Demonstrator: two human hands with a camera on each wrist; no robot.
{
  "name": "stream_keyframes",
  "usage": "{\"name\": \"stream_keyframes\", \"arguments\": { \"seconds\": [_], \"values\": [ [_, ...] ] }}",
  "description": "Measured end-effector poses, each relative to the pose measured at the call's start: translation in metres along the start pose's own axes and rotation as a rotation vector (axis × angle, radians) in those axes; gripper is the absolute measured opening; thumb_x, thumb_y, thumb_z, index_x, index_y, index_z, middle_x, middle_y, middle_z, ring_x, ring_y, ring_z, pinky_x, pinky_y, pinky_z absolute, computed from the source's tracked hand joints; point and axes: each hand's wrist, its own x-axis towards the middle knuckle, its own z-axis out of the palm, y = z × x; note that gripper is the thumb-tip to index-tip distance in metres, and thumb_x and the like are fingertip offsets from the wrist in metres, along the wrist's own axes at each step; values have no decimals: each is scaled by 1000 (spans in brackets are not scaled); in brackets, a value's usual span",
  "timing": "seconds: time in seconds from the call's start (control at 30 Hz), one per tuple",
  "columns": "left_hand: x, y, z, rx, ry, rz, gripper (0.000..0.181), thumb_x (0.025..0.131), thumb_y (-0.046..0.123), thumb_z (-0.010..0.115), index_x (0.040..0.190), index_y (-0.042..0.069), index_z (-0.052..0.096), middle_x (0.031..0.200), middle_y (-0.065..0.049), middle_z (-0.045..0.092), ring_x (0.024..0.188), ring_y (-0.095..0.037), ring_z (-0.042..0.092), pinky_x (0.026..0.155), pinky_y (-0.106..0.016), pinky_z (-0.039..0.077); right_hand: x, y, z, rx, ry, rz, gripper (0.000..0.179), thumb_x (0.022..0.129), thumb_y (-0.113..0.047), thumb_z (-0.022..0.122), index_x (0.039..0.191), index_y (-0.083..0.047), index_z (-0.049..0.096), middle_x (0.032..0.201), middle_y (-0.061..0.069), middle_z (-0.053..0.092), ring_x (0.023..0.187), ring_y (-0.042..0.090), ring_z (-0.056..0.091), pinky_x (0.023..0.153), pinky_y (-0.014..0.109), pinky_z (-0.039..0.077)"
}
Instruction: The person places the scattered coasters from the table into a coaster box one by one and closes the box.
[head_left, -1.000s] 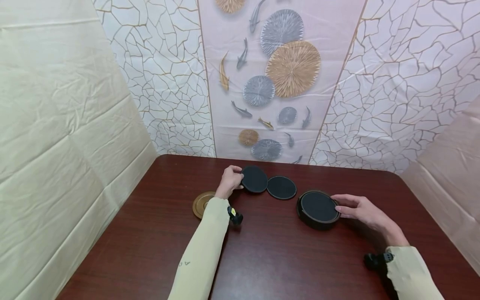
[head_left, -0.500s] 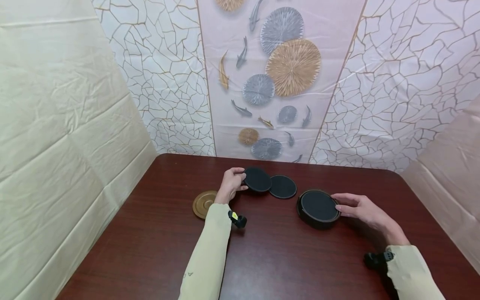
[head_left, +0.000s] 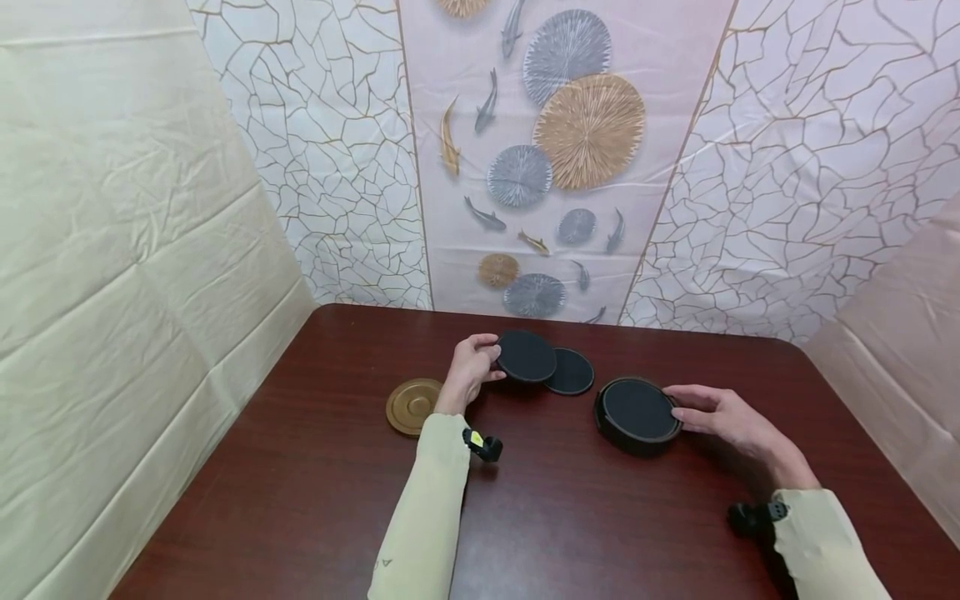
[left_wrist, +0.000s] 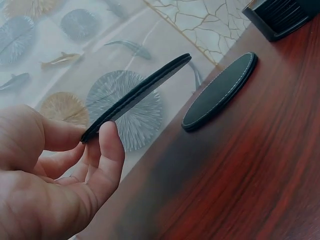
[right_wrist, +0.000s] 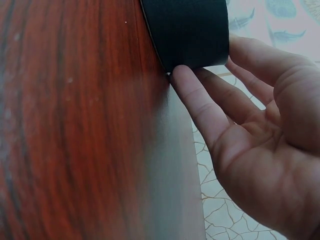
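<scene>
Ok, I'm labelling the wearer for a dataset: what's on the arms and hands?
Both hands, left hand and right hand, are bare. Pale yellow-green long sleeves cover both arms. A small black device sits at each wrist; the left one has a yellow mark.

Black coasters (head_left: 527, 356), gold disc (head_left: 412, 406), reddish-brown table (head_left: 570, 517)

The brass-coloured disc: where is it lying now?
In the head view the brass-coloured disc lies flat on the table, left of the left hand and beside that sleeve.
</scene>
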Motion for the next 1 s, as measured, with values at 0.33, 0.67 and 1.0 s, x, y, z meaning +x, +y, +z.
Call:
{"name": "stream_keyframes", "arguments": {
  "seconds": [0.33, 0.67, 1.0],
  "values": [
    [-3, -7, 19, 44, -55, 1, 28, 98, 7, 57, 126, 4, 57, 111, -14, 62, 75, -17, 64, 61, -29, 58, 2, 2, 1, 15, 0, 12, 61, 92, -24, 69, 143, -1, 46, 139, 30, 51, 101, 3, 67, 83, 27, 58],
    [-9, -8, 40, 47, -91, 6, 28, 99, 9, 57, 127, 7, 58, 113, -14, 63, 79, -17, 65, 66, -33, 59, 2, 2, 0, -9, 4, -11, 61, 91, -27, 70, 142, -1, 47, 139, 29, 51, 100, 3, 67, 82, 25, 58],
    [-16, -13, 62, 62, -148, 3, 27, 98, 9, 58, 125, 8, 59, 108, -11, 64, 77, -17, 67, 74, -43, 60, 1, 1, -1, -34, 2, -16, 62, 92, -28, 69, 143, -2, 46, 141, 30, 49, 100, 2, 66, 81, 23, 57]
  ]
}}
